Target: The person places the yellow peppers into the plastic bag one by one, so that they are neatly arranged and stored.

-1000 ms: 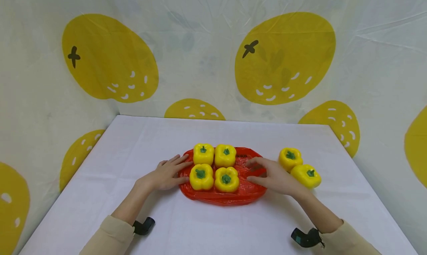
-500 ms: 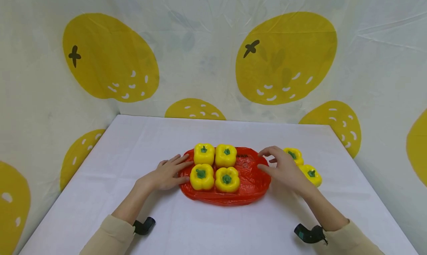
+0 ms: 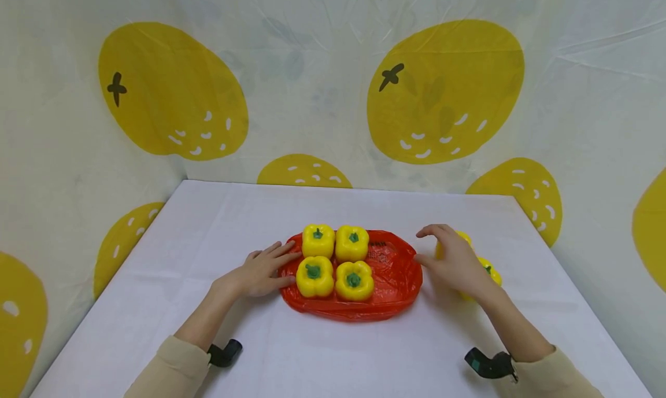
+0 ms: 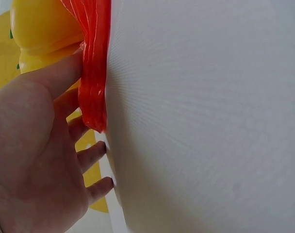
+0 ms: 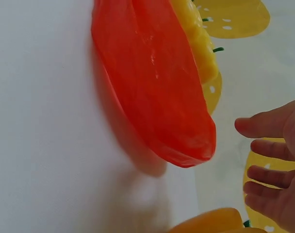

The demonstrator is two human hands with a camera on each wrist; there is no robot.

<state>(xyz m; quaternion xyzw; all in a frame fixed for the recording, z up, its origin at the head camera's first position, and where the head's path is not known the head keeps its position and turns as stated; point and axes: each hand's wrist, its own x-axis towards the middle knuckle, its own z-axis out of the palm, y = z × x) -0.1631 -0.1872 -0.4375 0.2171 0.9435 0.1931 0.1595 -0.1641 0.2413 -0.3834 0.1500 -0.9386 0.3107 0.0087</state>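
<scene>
Fingers of your left hand (image 3: 258,272) are spread and nearly straight, thumb touching the left end of the bag (image 3: 390,279). Fingers of your right hand (image 3: 454,264) are parted from the thumb, hold nothing and stand clear of the bag's right end. Four peppers (image 3: 314,279) sit on the bag; two loose peppers (image 3: 494,275) lie partly hidden behind your right hand.

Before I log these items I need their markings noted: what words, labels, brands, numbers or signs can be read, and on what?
No text can be read.
Red plastic: dark print near its far edge, too small and blurred to read.
Yellow peppers: no lettering seen.
Black device by the right sleeve: small greenish patch, too small to tell.
</scene>
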